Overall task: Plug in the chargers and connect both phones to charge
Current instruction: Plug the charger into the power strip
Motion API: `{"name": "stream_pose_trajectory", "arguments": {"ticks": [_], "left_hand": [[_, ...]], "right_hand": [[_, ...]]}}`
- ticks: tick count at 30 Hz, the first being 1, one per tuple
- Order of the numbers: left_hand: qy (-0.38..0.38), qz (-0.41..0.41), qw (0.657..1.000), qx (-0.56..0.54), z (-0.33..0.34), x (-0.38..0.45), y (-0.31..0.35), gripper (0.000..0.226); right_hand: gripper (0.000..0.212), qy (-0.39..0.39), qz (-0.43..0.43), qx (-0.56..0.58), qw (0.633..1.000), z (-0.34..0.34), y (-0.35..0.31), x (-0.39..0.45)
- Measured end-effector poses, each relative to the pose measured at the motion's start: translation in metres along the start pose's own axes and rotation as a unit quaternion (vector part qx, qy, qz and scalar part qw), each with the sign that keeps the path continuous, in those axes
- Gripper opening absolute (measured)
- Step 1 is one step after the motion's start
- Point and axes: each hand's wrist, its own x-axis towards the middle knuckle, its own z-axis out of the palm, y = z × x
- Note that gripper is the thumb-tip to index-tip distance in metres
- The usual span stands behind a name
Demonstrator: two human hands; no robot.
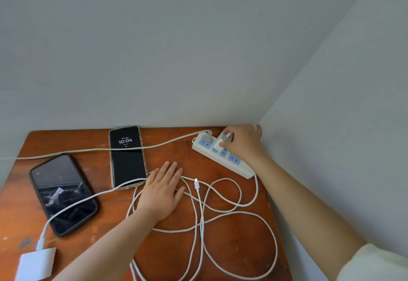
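Observation:
A white power strip (pixel 242 169) with blue sockets lies at the table's back right corner. My right hand (pixel 242 139) grips a white charger (pixel 221 141) that sits on one of its sockets. My left hand (pixel 162 190) rests flat, fingers spread, on loops of white cable (pixel 238 214). A loose cable plug (pixel 196 184) lies just right of that hand. A lit phone (pixel 127 157) showing 10:04 lies at the back. A dark phone (pixel 63 192) lies to the left with a cable across it. A second white charger (pixel 36 264) lies at the front left.
The wooden table (pixel 220 258) stands in a corner between two grey walls (pixel 331 104). The power strip's own grey cord (pixel 88 150) runs left across the lit phone and off the table. Tangled cable loops cover the right half of the table.

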Motion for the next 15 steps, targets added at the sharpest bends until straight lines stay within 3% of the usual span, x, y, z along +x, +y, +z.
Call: {"name": "stream_pose_trajectory", "arguments": {"ticks": [15], "left_hand": [[-0.010, -0.007, 1.000, -0.008, -0.003, -0.002, 0.002, 0.056]], "right_hand": [[0.038, 0.007, -0.092, -0.179, 0.980, 0.019, -0.024, -0.018]]}}
